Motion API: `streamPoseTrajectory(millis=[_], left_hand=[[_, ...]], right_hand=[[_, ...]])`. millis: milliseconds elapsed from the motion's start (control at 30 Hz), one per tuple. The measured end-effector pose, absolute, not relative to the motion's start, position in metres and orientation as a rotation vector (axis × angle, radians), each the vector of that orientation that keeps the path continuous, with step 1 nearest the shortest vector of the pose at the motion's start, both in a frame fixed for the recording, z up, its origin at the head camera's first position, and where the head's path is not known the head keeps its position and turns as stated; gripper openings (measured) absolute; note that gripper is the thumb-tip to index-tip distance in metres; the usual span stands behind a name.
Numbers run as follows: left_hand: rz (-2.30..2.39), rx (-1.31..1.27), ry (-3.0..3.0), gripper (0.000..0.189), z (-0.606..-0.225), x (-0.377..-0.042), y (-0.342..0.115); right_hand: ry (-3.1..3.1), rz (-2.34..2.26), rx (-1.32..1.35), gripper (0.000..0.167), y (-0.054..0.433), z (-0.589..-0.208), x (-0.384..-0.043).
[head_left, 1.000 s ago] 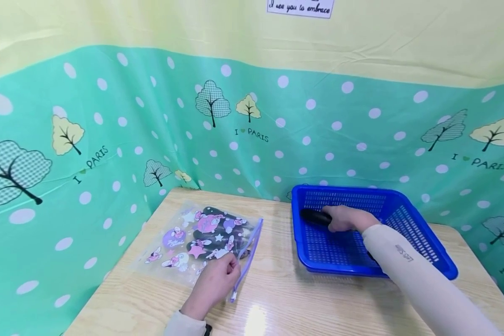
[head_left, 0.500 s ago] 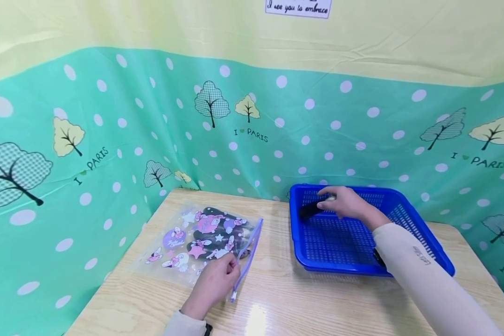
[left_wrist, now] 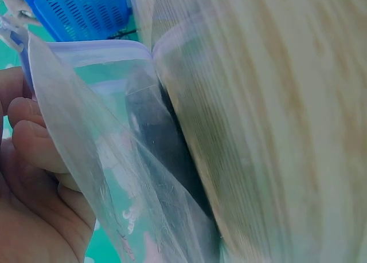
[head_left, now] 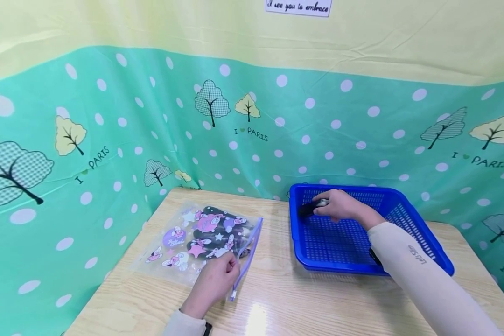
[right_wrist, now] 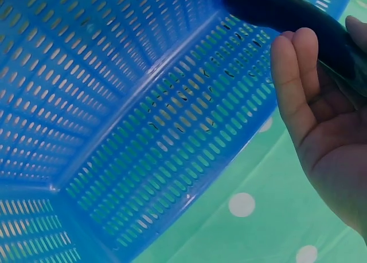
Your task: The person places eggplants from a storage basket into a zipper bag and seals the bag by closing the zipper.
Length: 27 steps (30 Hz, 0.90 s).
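Note:
A long, dark eggplant (head_left: 307, 209) is in the blue basket, tilted against its left end. My right hand (head_left: 341, 206) reaches in and grips the eggplant by its pale-tipped upper end. In the right wrist view, fingers and thumb lie on either side of the eggplant (right_wrist: 287, 12). On the left, a clear zipper bag (head_left: 174, 238) printed with pink and purple cartoons lies on the table with several long dark things inside. My left hand (head_left: 213, 280) pinches the bag's upper layer near its purple zip edge. The left wrist view shows the bag's mouth (left_wrist: 109, 50) parted.
The blue perforated basket (head_left: 340, 268) stands at the right of the wooden table (head_left: 277, 298). Behind the table hangs a green and yellow curtain (head_left: 151, 93) with trees and dots. The zip slider (head_left: 233, 294) sits at the bag's near corner.
My right hand has shifted its hold from over the eggplant's body to its end, and the eggplant has tilted up against the basket's left side. My left hand has stayed on the bag.

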<state>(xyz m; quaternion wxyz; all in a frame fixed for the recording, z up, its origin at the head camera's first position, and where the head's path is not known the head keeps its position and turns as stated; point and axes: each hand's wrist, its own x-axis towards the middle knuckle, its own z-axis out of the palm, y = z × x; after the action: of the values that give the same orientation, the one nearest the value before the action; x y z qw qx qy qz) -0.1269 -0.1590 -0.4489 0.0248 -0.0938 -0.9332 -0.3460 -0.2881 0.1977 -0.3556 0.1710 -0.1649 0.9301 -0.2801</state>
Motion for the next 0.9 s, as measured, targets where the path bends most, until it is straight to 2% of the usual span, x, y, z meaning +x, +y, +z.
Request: streamPoseTrajectory(millis=[300,600,900], left_hand=[[-1.088,-0.281,-2.885,0.015,-0.446,-0.125,-0.160],[-1.082,-0.298,-2.847,0.015,-0.443,-0.124,-0.162],[-1.139,-0.273,-2.847,0.012,-0.441,-0.124,-0.163]], right_hand=[[2.638,-0.793,-0.512,0.053,0.199,-0.336,-0.275],[2.678,-1.037,-0.557,0.056,0.208,-0.300,-0.223],[2.401,-1.497,-0.704,0.047,0.196,-0.331,-0.161]])
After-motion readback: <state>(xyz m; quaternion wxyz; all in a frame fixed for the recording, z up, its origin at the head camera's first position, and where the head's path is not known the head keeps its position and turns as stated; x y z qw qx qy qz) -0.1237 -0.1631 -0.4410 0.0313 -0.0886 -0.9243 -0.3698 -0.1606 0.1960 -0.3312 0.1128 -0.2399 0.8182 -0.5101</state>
